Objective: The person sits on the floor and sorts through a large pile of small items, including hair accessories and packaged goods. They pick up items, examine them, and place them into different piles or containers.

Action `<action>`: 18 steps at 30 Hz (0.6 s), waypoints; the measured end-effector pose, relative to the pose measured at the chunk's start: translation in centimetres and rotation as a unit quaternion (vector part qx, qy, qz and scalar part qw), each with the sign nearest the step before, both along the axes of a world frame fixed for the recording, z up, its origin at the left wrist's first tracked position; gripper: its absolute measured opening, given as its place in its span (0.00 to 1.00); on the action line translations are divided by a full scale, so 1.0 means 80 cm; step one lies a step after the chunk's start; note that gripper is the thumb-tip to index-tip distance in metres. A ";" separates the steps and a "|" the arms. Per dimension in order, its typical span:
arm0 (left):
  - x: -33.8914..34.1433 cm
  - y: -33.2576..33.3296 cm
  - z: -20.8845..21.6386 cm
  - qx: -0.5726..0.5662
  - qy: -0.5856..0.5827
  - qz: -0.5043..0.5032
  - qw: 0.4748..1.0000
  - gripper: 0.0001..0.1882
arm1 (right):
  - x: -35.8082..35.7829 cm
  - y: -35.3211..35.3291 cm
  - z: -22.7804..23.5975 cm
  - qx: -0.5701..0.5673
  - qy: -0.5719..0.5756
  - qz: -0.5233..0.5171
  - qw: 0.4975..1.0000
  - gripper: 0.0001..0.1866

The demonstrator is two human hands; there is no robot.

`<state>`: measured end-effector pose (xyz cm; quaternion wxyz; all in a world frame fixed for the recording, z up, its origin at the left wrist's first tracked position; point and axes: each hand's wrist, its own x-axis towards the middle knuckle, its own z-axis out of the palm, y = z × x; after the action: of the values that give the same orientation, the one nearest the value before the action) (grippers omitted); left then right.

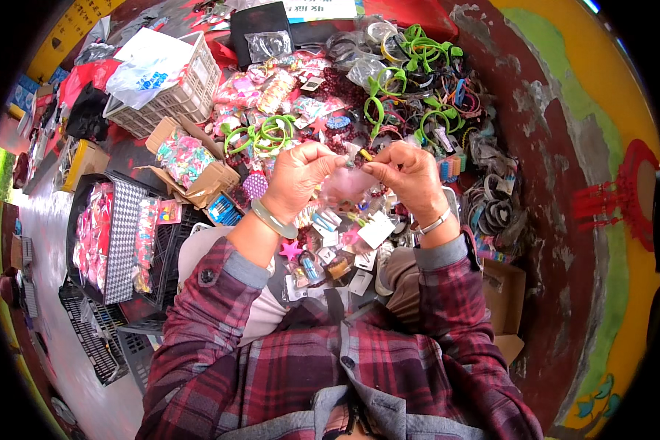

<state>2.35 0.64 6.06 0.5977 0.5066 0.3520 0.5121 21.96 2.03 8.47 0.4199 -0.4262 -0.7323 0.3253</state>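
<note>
Heap of shiny wrapped trinkets | slatted hard-plastic crate, upper left | open cardboard box, flaps splayed | left hand, right hand: each grip pinching the crinkly, translucent pinkish packet between them, above the heap | flat pink star, nearer the lap

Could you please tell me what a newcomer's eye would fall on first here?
Probably the bright green hoops, scattered across the upper middle. Then perhaps the left hand and right hand, close together near the centre, and the round red ornament at far right.
</note>
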 end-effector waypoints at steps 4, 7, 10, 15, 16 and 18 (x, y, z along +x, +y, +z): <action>-0.003 0.000 0.007 -0.029 -0.020 -0.003 0.999 0.08 | 0.008 -0.001 0.008 -0.070 0.037 0.026 0.997 0.07; -0.005 0.001 0.011 -0.030 -0.016 0.009 0.999 0.10 | 0.009 -0.002 0.011 -0.089 0.058 0.029 0.994 0.07; -0.004 0.002 0.010 -0.013 -0.001 0.026 1.000 0.13 | 0.009 -0.004 0.018 -0.114 0.047 0.031 0.992 0.08; -0.001 0.003 0.009 -0.031 0.014 0.037 0.999 0.15 | 0.011 0.001 0.003 -0.140 0.101 0.048 0.984 0.09; -0.001 0.004 0.007 -0.038 0.020 0.041 0.998 0.16 | 0.012 0.002 0.000 -0.141 0.107 0.050 0.983 0.10; 0.002 0.001 0.013 -0.049 0.020 0.046 0.998 0.17 | 0.013 0.004 -0.004 -0.140 0.120 0.052 0.981 0.10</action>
<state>2.51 0.71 7.12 0.5901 0.4700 0.4119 0.5111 22.98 2.33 8.15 0.4236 -0.4003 -0.6445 0.4949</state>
